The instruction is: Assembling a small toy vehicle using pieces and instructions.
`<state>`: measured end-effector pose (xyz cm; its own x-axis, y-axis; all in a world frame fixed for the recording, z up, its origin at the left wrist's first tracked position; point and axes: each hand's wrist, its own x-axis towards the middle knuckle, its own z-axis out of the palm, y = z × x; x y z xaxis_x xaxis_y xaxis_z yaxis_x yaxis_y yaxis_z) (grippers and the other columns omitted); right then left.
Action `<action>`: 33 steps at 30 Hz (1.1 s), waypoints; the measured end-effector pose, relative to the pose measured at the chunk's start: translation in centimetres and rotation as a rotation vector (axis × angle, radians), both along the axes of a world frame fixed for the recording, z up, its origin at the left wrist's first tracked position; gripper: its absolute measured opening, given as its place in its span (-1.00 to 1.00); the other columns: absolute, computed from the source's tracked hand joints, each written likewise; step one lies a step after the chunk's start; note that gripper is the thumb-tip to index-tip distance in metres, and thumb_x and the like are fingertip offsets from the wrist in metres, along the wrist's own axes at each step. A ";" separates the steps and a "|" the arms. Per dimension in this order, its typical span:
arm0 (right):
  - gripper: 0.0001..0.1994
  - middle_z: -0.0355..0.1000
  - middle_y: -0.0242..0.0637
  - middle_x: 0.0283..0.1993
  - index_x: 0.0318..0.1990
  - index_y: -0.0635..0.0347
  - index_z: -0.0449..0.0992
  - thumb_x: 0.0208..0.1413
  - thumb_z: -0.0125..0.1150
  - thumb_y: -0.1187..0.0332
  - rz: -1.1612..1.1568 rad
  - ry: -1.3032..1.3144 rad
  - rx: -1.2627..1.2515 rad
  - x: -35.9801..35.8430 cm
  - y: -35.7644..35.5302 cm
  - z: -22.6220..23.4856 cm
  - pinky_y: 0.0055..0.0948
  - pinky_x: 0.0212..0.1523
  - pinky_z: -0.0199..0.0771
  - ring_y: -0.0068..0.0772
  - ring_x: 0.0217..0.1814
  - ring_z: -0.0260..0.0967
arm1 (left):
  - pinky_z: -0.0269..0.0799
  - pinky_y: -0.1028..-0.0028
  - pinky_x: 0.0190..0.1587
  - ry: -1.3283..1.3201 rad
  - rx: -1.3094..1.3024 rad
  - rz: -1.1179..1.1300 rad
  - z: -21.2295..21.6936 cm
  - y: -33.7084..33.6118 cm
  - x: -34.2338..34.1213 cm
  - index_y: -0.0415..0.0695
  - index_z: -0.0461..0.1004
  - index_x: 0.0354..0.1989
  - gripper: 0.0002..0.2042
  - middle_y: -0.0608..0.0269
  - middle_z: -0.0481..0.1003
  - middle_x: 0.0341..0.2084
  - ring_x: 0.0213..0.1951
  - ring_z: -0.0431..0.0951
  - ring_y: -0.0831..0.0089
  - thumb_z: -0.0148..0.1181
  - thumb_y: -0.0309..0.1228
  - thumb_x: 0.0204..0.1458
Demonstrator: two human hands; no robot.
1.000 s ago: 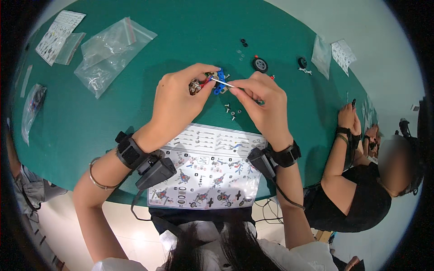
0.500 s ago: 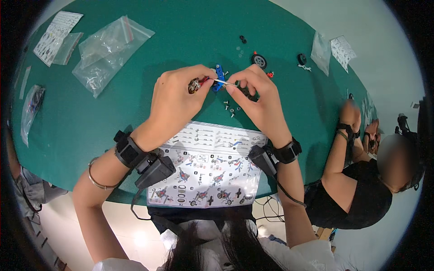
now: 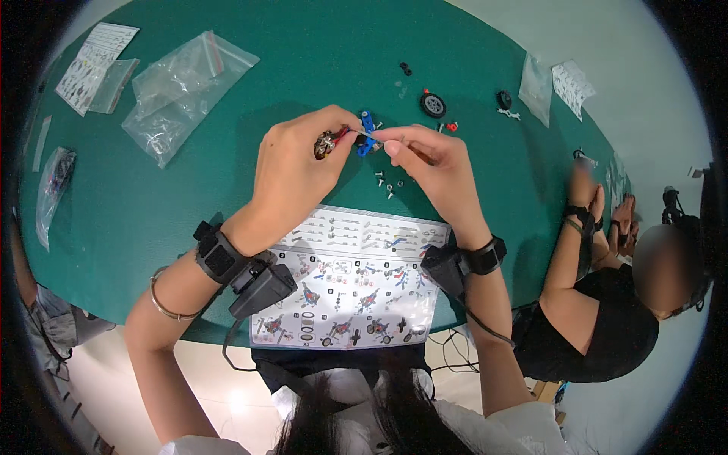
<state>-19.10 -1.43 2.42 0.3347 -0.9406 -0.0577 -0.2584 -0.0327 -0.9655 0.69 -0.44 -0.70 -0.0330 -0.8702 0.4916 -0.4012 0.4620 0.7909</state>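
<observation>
My left hand (image 3: 297, 155) is closed round a small model part (image 3: 324, 144) with red and silvery metal pieces, mostly hidden by the fingers. Between thumb and forefinger, my right hand (image 3: 432, 163) pinches a thin metal rod (image 3: 368, 135), whose other end meets the part at my left fingertips. What kind of rod it is, I cannot tell. Just beyond the fingertips lie blue model pieces (image 3: 367, 120) on the green table. Several small screws (image 3: 381, 179) are scattered on the near side of the rod.
A printed instruction sheet (image 3: 345, 307) lies under my forearms. Past my right hand are a black wheel (image 3: 433, 105), a red piece (image 3: 453, 127) and small black rings (image 3: 406, 68). Clear plastic bags (image 3: 186, 95) lie far left. A co-worker's arm (image 3: 565, 262) rests at the right.
My right hand has turned on the rod, its fingers now straighter and drawn together. The left hand keeps its hold in nearly the same place.
</observation>
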 end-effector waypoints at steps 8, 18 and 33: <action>-0.75 0.46 -0.26 -0.26 -0.20 0.13 0.65 0.02 0.16 0.63 0.141 0.263 -0.594 -0.4 -0.1 0.5 -0.50 -0.27 0.39 -0.38 -0.26 0.44 | 0.34 0.55 -0.53 0.046 0.182 -0.008 0.7 0.3 -0.3 -0.16 0.58 -0.12 -0.78 0.21 0.58 -0.46 -0.61 0.46 0.61 0.26 -0.56 0.03; -0.82 0.50 -0.30 -0.12 -0.14 0.18 0.59 0.11 0.17 0.54 0.121 0.202 -0.515 0.1 -0.1 0.6 -0.53 -0.26 0.41 -0.48 -0.17 0.46 | 0.31 0.60 -0.57 0.073 0.168 -0.030 0.1 0.2 -0.1 -0.18 0.57 -0.15 -0.83 0.28 0.59 -0.45 -0.64 0.42 0.68 0.23 -0.56 0.07; -0.75 0.54 -0.27 -0.14 -0.09 0.09 0.58 0.04 0.25 0.50 0.110 0.455 -0.843 0.0 -0.7 -0.2 -0.30 0.08 0.39 -0.18 0.06 0.44 | 0.44 0.54 -0.32 -0.020 0.213 -0.031 0.4 0.1 0.0 -0.23 0.58 -0.22 -0.84 0.15 0.62 -0.40 -0.44 0.55 0.55 0.25 -0.59 0.00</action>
